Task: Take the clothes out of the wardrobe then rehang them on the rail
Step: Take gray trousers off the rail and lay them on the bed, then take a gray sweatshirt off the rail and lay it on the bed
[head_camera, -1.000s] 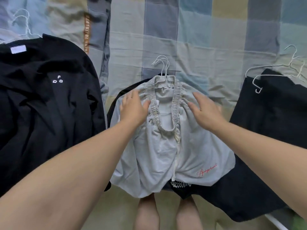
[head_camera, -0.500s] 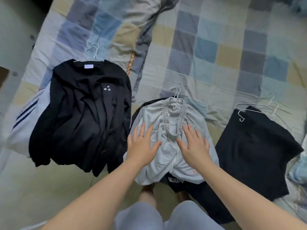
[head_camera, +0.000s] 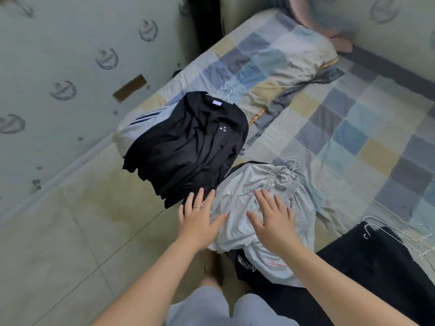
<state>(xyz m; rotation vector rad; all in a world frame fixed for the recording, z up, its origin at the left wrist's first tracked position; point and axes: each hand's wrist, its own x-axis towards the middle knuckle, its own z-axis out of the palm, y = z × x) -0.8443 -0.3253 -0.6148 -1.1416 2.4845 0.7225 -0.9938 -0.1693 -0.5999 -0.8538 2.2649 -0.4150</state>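
Quick tally: three piles of clothes can be counted on the bed [head_camera: 353, 128]. Five garments are made out in all:

- one black top [head_camera: 188, 147] left of centre
- one white garment with dark stripes [head_camera: 141, 123] tucked under it
- one pair of grey shorts [head_camera: 259, 184] in the middle
- one black piece with white lettering [head_camera: 244, 267] under those
- one black garment [head_camera: 376, 267] at lower right

Wire hooks [head_camera: 294, 162]: two are seen above the shorts and two at lower right. The ones by the black top are too blurred to be counted.

Two hands are in frame, the left hand [head_camera: 197, 222] and the right hand [head_camera: 275, 222]. One ring [head_camera: 199, 207] is worn on the left.
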